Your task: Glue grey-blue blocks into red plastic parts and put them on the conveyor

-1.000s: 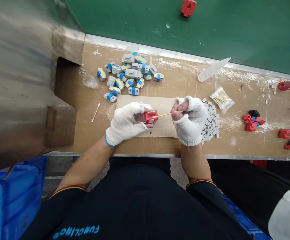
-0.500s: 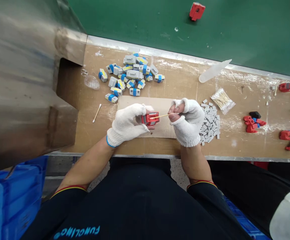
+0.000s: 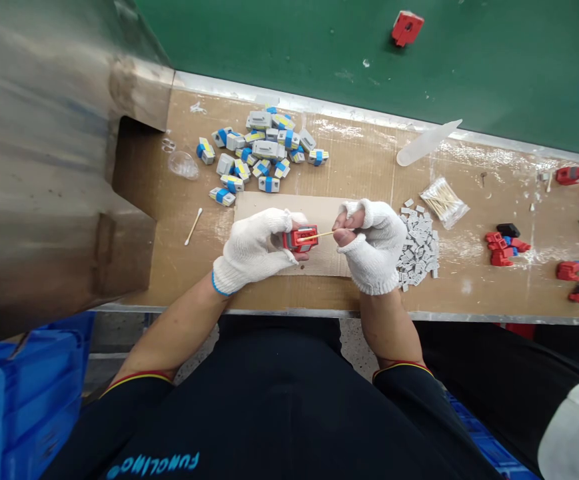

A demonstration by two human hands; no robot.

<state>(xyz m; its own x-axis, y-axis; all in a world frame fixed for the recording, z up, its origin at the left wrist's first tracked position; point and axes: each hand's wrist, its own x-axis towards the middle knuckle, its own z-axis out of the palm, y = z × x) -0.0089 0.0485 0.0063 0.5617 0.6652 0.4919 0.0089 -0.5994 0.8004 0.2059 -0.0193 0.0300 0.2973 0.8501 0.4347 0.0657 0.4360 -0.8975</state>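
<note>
Red-and-gray block (image 3: 300,238) is in the left hand (image 3: 256,247), over a cardboard sheet (image 3: 319,265) on the worktop (image 3: 279,293). Nearest the body, the left forearm slants forward and inward, while the right forearm points almost straight ahead. Both hands wear white gloves with bare fingertips. The left is closed around the block, thumb and fingers on opposite sides; the right hand (image 3: 375,247) is pinched shut on a cotton swab (image 3: 322,235), whose tip lies at the block's upper face.

Just beside the right hand is a heap of small gray pieces (image 3: 418,250); well to the left of the left hand lies a loose swab (image 3: 194,227). Red and blue parts (image 3: 503,248) sit farther right. Beyond are a bag of swabs (image 3: 444,201), a pile of gray, blue and yellow blocks (image 3: 268,150) and a translucent blade-shaped tool (image 3: 424,145). Farthest, a red piece (image 3: 407,29) rests on a green surface (image 3: 479,80).
</note>
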